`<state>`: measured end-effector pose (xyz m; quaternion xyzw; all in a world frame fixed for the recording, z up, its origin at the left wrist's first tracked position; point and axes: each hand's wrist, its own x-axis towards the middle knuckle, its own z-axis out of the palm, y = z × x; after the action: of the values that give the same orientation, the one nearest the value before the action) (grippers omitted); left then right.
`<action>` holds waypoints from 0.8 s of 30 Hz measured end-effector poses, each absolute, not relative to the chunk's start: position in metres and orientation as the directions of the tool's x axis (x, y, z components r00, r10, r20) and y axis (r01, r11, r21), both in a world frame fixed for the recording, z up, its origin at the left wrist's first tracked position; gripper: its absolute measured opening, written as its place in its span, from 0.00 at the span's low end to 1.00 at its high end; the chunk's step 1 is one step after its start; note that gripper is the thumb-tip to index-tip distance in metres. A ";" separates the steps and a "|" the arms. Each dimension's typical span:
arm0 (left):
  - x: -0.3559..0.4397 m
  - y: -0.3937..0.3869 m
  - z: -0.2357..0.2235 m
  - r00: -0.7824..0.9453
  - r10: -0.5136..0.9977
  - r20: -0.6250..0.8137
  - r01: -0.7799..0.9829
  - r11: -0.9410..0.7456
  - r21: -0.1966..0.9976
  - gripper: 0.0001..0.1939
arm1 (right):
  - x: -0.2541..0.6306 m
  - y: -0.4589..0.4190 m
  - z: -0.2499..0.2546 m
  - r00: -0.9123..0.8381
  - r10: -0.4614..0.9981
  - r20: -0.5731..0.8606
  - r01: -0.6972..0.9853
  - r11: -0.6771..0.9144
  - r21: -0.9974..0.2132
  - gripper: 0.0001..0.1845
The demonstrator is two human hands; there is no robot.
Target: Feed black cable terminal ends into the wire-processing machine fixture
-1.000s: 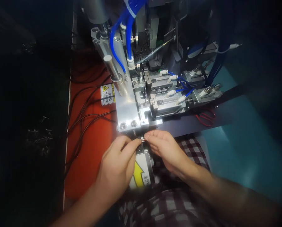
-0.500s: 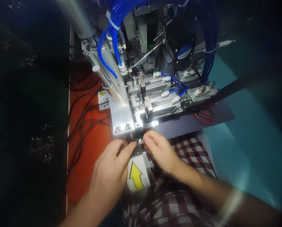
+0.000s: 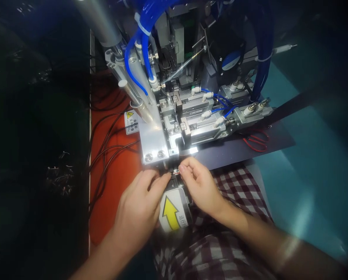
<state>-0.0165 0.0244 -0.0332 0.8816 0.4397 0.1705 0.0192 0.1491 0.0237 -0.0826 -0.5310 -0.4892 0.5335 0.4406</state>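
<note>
My left hand (image 3: pixel 140 204) and my right hand (image 3: pixel 199 182) meet fingertip to fingertip at the front edge of a metal machine (image 3: pixel 174 116). Both pinch a tiny shiny metal part (image 3: pixel 175 171) just below the aluminium plate (image 3: pixel 153 140) with two bolts. The fingers of both hands are closed in a pinch. Under the hands sits a white label with a yellow arrow (image 3: pixel 172 214), partly covered by my left hand.
Blue air hoses (image 3: pixel 135 46) and pneumatic cylinders (image 3: pixel 243 111) rise behind the hands. Black cables (image 3: pixel 109 144) run over an orange surface (image 3: pixel 104 206) on the left. A red-handled tool (image 3: pixel 257 142) lies on the dark base at right. Checked cloth (image 3: pixel 232 182) lies below my right hand.
The view has shifted slightly; the hands stay pinched together at the same spot below the plate, the right hand a little closer to the machine edge.
</note>
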 end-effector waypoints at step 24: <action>-0.018 0.027 -0.031 0.561 0.786 0.259 0.766 -0.612 0.199 0.15 | 0.148 0.024 -0.078 -0.087 0.940 -0.330 -0.203 -0.341 -0.918 0.15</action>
<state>-0.0176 0.0269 -0.0313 0.8828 0.4395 0.1626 0.0317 0.1478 0.0243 -0.0777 -0.5084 -0.3624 0.6420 0.4450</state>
